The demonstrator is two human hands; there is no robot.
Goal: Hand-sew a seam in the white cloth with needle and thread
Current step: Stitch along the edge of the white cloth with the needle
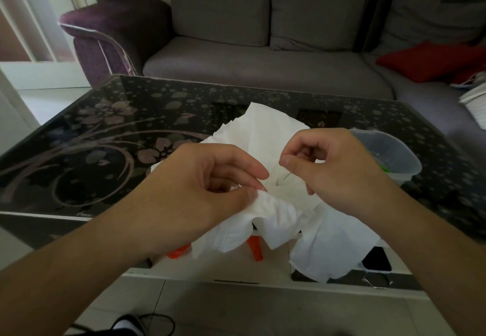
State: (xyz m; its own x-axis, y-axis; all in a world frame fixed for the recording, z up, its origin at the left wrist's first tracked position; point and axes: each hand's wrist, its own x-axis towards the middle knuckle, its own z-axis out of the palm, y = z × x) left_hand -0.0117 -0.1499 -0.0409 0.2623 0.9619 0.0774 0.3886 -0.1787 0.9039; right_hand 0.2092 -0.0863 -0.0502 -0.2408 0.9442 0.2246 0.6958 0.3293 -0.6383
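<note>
Your right hand (339, 167) has its grip pinched on the needle (285, 176), thumb and forefinger closed at its upper end; the thin shaft slants down toward 7 o'clock, and its tip meets the white cloth (265, 135). Your left hand (207, 185) sits just beside it at 9 o'clock, thumb and curled fingers grasping a bunched fold of the same cloth. Only a narrow gap separates the two grips. The thread is too fine to follow.

The cloth spreads from the grips in two directions. Toward 12 o'clock it lies on the dark floral glass table (105, 130), with a pointed corner farthest from you. Toward 6 o'clock it spills over the table's near edge and hangs in folds in front of something orange (255, 249) below.

At 3 o'clock of your right hand, close behind the knuckles, a clear plastic tub (389, 156) stands on the table near its right edge. Toward 9 and 10 o'clock the glass is open right out to the left edge. Beyond the far edge runs a grey sofa (263, 67), with a red cushion (431, 60) at 2 o'clock.
</note>
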